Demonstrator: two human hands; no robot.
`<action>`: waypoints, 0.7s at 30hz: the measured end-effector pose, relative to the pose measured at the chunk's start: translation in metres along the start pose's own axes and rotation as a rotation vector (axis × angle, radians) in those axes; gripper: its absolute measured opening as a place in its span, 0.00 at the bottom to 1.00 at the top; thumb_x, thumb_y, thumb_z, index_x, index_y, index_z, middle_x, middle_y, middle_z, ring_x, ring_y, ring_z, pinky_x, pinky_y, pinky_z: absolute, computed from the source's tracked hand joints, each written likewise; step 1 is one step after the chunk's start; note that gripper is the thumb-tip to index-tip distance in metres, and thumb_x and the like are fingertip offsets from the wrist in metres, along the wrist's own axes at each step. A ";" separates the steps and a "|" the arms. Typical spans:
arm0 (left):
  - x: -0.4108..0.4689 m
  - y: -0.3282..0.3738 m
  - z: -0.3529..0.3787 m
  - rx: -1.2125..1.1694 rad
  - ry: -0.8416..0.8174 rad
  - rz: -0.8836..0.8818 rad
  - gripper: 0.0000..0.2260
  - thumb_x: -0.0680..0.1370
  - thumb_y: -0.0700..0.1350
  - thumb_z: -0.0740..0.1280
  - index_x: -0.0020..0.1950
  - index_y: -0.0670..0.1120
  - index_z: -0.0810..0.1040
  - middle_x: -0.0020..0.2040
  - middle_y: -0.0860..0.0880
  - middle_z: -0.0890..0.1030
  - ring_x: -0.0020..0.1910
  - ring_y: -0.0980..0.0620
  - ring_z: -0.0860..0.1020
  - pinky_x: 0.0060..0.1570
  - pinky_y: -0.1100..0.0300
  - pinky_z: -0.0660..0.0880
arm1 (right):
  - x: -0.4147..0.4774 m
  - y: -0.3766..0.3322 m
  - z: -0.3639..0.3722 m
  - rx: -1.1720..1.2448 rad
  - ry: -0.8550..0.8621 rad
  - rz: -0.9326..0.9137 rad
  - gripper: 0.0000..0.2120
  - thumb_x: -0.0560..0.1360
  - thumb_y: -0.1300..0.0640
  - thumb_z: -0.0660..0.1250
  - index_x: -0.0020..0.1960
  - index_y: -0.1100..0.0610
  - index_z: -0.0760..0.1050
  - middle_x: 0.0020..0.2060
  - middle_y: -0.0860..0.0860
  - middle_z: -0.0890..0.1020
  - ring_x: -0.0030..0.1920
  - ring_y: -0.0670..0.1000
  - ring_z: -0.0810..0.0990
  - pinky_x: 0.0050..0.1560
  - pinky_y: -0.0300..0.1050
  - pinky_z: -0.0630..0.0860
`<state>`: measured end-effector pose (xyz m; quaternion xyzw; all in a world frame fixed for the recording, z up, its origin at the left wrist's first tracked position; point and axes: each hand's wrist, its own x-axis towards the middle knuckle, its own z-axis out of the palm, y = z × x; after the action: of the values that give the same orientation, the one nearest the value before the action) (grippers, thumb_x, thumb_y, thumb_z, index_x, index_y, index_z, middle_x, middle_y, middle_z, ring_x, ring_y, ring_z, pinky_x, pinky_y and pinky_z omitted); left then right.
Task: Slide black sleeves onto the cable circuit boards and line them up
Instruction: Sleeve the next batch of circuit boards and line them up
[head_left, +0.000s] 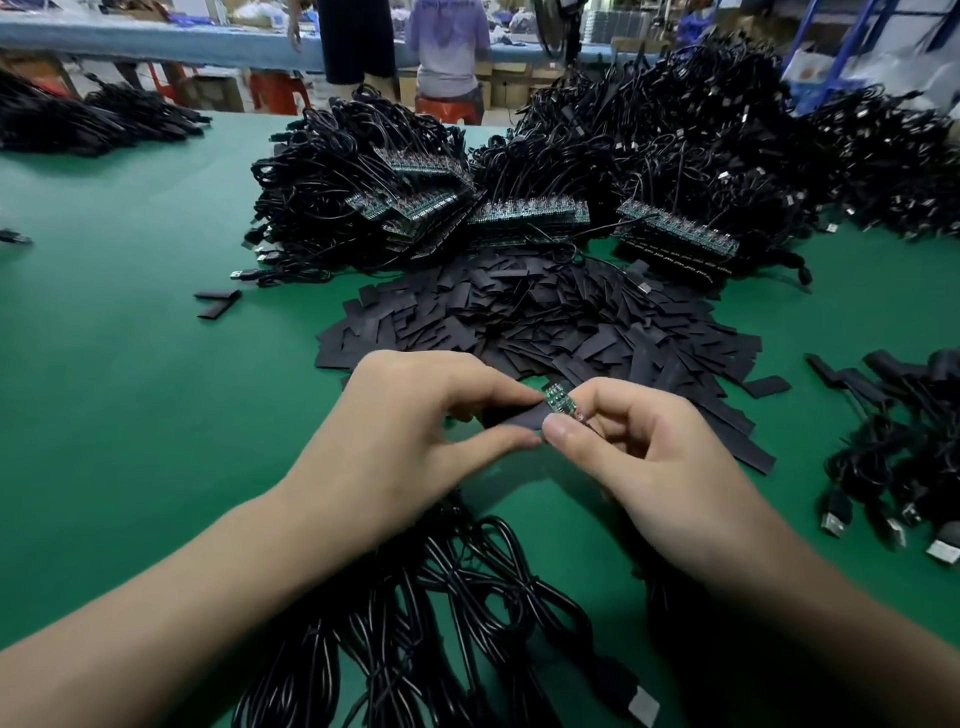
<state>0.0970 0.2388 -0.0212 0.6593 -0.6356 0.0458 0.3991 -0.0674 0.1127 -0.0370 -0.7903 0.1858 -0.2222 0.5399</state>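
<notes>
My left hand pinches a flat black sleeve between thumb and fingers. My right hand pinches a small green circuit board at its cable end. The board's tip meets the sleeve's open end; how far it sits inside is hidden by my fingers. A loose heap of black sleeves lies just beyond my hands. Behind it, cable bundles carry rows of bare green boards.
The green table holds black cables under my forearms and sleeved cables with USB plugs at the right. Two stray sleeves lie at the left. More cable piles fill the back. People stand beyond the table.
</notes>
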 end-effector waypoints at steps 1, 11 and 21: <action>0.000 -0.001 -0.001 -0.037 0.008 -0.025 0.10 0.72 0.49 0.79 0.52 0.50 0.88 0.44 0.58 0.86 0.41 0.62 0.82 0.45 0.60 0.80 | 0.001 0.000 -0.001 -0.015 0.001 0.006 0.12 0.78 0.43 0.64 0.44 0.49 0.79 0.28 0.43 0.69 0.29 0.44 0.65 0.29 0.38 0.62; 0.000 -0.012 -0.006 -0.198 0.004 -0.192 0.08 0.69 0.48 0.79 0.48 0.53 0.88 0.42 0.60 0.86 0.43 0.58 0.85 0.48 0.61 0.81 | -0.003 -0.006 -0.006 -0.216 -0.030 0.052 0.15 0.78 0.39 0.61 0.47 0.44 0.83 0.26 0.44 0.68 0.29 0.45 0.67 0.30 0.39 0.63; -0.002 -0.013 -0.006 -0.195 -0.026 -0.100 0.09 0.70 0.47 0.78 0.50 0.53 0.88 0.43 0.58 0.86 0.41 0.57 0.85 0.44 0.64 0.81 | -0.005 -0.010 -0.007 -0.188 -0.043 0.054 0.13 0.81 0.46 0.64 0.44 0.46 0.84 0.24 0.43 0.67 0.24 0.42 0.63 0.25 0.34 0.60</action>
<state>0.1111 0.2424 -0.0245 0.6488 -0.6085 -0.0446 0.4547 -0.0746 0.1132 -0.0260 -0.8367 0.2156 -0.1722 0.4731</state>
